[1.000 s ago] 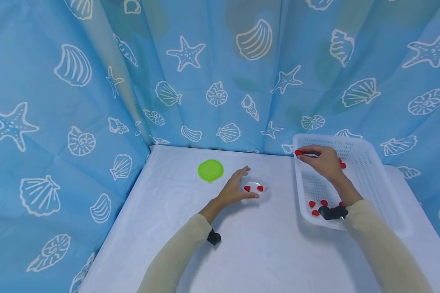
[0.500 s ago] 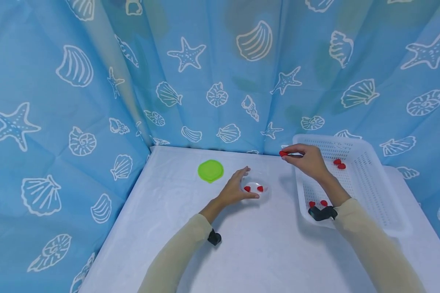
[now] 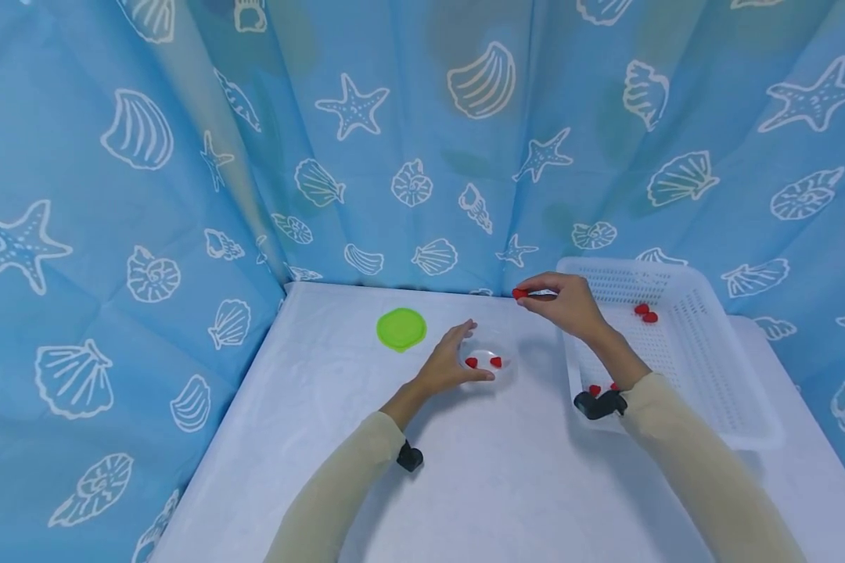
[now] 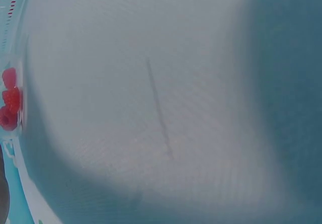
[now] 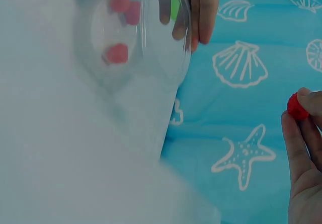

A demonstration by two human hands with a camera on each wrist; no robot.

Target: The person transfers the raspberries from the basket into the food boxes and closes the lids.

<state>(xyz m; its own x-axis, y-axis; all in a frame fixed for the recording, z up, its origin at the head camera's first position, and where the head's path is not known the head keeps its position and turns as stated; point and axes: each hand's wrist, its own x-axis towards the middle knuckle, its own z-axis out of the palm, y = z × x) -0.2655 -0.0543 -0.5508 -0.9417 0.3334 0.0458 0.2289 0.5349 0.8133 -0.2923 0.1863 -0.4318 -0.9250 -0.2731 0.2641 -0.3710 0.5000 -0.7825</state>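
Note:
My right hand (image 3: pixel 562 303) pinches a red raspberry (image 5: pixel 297 108) between thumb and fingertips, raised left of the white basket's rim and near the clear container. My left hand (image 3: pixel 442 367) holds the clear plastic container (image 3: pixel 498 344) from its left side, thumb in front and fingers round the back. Two raspberries (image 3: pixel 496 362) show inside it in the head view; three raspberries (image 4: pixel 11 100) appear in the left wrist view. A white perforated basket (image 3: pixel 690 391) stands on the right with several raspberries (image 3: pixel 645 313) in it, some partly hidden by the right wrist.
A green lid (image 3: pixel 401 329) lies on the white table (image 3: pixel 310 375), left of and behind the container. A blue shell-print curtain (image 3: pixel 394 141) hangs along the table's back and left edges. Black cameras (image 3: pixel 410 457) sit on both wrists.
My right hand has carried the raspberry leftward, from over the basket's left rim toward the container. The left hand has stayed around the container.

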